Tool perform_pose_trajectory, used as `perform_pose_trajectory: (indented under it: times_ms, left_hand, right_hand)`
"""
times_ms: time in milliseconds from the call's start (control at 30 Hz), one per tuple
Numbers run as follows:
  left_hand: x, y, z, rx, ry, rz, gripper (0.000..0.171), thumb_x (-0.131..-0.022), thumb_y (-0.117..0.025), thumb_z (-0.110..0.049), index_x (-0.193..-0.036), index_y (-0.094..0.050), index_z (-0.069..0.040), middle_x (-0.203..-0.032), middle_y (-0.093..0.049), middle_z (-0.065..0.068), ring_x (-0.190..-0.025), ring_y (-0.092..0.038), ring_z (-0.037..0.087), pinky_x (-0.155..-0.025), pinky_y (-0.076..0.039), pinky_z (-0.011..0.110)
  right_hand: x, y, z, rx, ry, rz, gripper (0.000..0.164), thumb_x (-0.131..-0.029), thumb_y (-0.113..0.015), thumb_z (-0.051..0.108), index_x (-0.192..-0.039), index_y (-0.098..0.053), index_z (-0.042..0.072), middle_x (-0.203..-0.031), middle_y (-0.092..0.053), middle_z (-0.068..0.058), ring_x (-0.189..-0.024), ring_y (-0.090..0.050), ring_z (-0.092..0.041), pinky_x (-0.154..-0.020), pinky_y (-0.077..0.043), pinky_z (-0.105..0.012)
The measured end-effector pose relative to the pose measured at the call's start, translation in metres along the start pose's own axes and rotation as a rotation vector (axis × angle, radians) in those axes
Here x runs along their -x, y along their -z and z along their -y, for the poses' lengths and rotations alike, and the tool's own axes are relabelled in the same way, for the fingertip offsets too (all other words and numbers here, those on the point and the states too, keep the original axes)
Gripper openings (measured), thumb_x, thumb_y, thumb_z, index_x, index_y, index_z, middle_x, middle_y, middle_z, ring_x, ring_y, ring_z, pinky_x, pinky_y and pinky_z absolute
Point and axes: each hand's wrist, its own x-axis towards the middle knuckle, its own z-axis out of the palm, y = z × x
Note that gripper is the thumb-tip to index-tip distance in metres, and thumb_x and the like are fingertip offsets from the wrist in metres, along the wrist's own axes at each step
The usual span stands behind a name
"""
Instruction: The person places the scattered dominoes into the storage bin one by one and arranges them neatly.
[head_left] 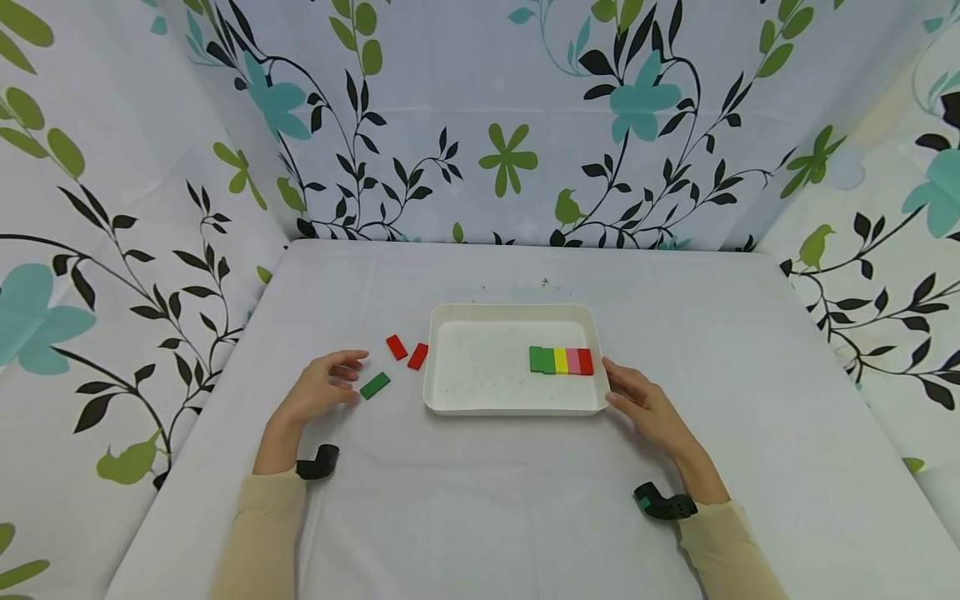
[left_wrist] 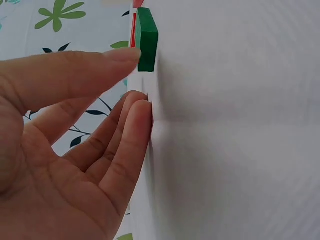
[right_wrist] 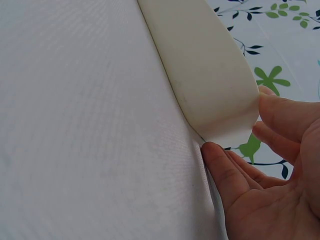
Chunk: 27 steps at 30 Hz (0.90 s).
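My left hand [head_left: 324, 387], fingers loosely bent with a gap between thumb and fingers, rests just left of a green block [head_left: 375, 385] on the table. In the left wrist view, the thumb tip overlaps the edge of that green block [left_wrist: 148, 45]. Two red blocks [head_left: 397, 347] lie beyond it, beside the tray's left side. The white tray [head_left: 480, 392] holds a row of flat blocks at its right: two green, a yellow [head_left: 561, 361], a pink [head_left: 573, 361] and a red [head_left: 586, 362]. My right hand [head_left: 643, 407] touches the tray's right end with extended fingers.
A white cloth covers the table [head_left: 465, 508]. Small dark specks [head_left: 545, 282] lie behind the tray. Leaf-patterned curtains [head_left: 465, 100] hang at the back and both sides. A black wrist camera [head_left: 318, 462] sits on the left wrist, another [head_left: 663, 502] on the right.
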Motion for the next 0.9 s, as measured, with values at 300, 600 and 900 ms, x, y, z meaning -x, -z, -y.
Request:
perform_pose_trajectory:
  times_ms: [300, 600, 900]
  left_hand:
    - [-0.002, -0.004, 0.005, -0.049, -0.013, 0.027, 0.064, -0.08, -0.07, 0.011, -0.14, -0.05, 0.001, -0.122, -0.052, 0.024, -0.103, -0.058, 0.034, -0.081, -0.051, 0.022]
    - [-0.006, -0.012, 0.001, -0.062, -0.049, 0.056, 0.061, -0.078, -0.072, 0.011, -0.136, -0.055, 0.0, -0.113, -0.051, 0.02, -0.099, -0.056, 0.031, -0.077, -0.049, 0.017]
    - [-0.007, -0.015, -0.001, -0.097, -0.025, 0.058, 0.055, -0.079, -0.072, 0.007, -0.132, -0.058, 0.001, -0.113, -0.049, 0.018, -0.097, -0.056, 0.029, -0.076, -0.048, 0.018]
  right_hand:
    - [0.001, 0.0, 0.0, 0.006, 0.0, -0.002, 0.057, -0.098, -0.058, 0.009, -0.15, -0.037, 0.003, -0.148, -0.04, -0.025, -0.136, -0.039, -0.046, -0.095, -0.037, -0.005]
    - [0.001, 0.001, 0.001, -0.01, 0.011, 0.001, 0.056, -0.097, -0.057, 0.007, -0.149, -0.036, 0.001, -0.146, -0.041, -0.027, -0.136, -0.038, -0.047, -0.095, -0.037, -0.004]
    - [0.001, 0.001, -0.001, -0.006, 0.018, 0.002, 0.056, -0.098, -0.057, 0.006, -0.15, -0.036, 0.001, -0.146, -0.04, -0.027, -0.136, -0.038, -0.047, -0.095, -0.037, -0.004]
